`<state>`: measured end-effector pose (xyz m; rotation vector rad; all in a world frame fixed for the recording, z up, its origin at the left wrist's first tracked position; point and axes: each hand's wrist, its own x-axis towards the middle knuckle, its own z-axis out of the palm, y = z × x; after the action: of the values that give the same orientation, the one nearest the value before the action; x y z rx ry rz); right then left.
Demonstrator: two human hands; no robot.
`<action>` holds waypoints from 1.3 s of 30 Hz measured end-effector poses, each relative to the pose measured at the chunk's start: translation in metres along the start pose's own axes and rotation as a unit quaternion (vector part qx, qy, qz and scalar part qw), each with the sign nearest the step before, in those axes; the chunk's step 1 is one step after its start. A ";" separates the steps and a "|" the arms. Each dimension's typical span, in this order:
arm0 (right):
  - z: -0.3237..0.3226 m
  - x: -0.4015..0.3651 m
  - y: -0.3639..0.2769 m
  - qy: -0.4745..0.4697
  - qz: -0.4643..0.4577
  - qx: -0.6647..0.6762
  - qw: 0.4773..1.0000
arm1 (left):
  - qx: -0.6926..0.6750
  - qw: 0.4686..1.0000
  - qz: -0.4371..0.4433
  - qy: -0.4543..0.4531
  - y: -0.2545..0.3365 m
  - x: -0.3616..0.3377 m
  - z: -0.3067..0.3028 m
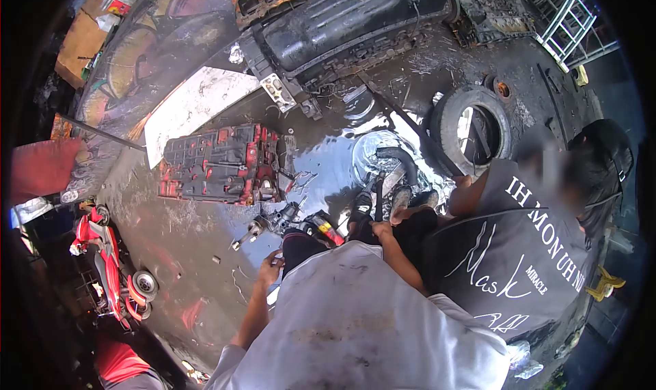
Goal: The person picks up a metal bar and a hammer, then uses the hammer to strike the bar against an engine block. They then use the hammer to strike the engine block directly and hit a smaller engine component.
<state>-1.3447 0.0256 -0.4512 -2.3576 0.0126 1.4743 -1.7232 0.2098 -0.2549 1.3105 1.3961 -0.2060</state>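
My right hand [383, 231] is closed around a dark upright bar [379, 199] in front of my knees. My left hand [270, 270] is low on the left, fingers curled around something small and pale that I cannot make out. Just beyond it, a connecting rod [250, 233] and other greasy metal parts [283, 217] lie on the floor. A red and yellow container [329, 230] lies between my hands. Past the bar, a black curved hose [398, 159] lies on a shiny wet patch. A red and black engine block [219, 164] lies further left.
A co-worker in a dark printed shirt [506, 253] crouches close on my right, one hand [463, 182] at a long bar [417, 129]. A tire [443, 127], white panel [198, 106] and large engine [342, 28] lie ahead. A red toy-like motorbike [106, 260] stands left.
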 end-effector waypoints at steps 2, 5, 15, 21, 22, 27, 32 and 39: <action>-0.012 -0.003 -0.020 -0.003 0.000 0.026 1.000 | 0.009 0.999 -0.033 -0.013 0.013 0.001 -0.001; -0.003 0.004 -0.041 -0.039 0.010 0.153 0.987 | 0.006 0.998 -0.051 -0.037 0.014 0.003 -0.011; -0.065 -0.077 -0.149 -0.092 0.003 0.320 0.943 | -0.031 0.995 0.075 -0.055 0.036 0.104 -0.060; -0.066 0.114 -0.186 -0.208 0.085 0.316 0.922 | -0.064 0.985 0.100 0.128 0.087 0.010 -0.019; -0.071 0.138 -0.193 -0.202 0.056 0.239 0.948 | -0.138 0.968 0.068 0.199 0.080 -0.027 0.000; -0.076 0.218 -0.174 -0.121 0.018 -0.085 0.989 | -0.232 0.846 0.010 0.481 -0.001 -0.223 0.103; -0.091 0.177 -0.177 -0.089 0.162 0.323 0.928 | -0.265 0.800 -0.156 0.515 -0.038 -0.234 0.086; -0.155 0.038 -0.245 0.052 -0.014 0.395 0.917 | 0.108 0.929 0.062 0.348 0.093 0.079 -0.183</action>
<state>-1.1451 0.2149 -0.3517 -1.7441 0.5025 1.0410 -1.7363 0.4238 -0.2064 1.7485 1.9074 0.2270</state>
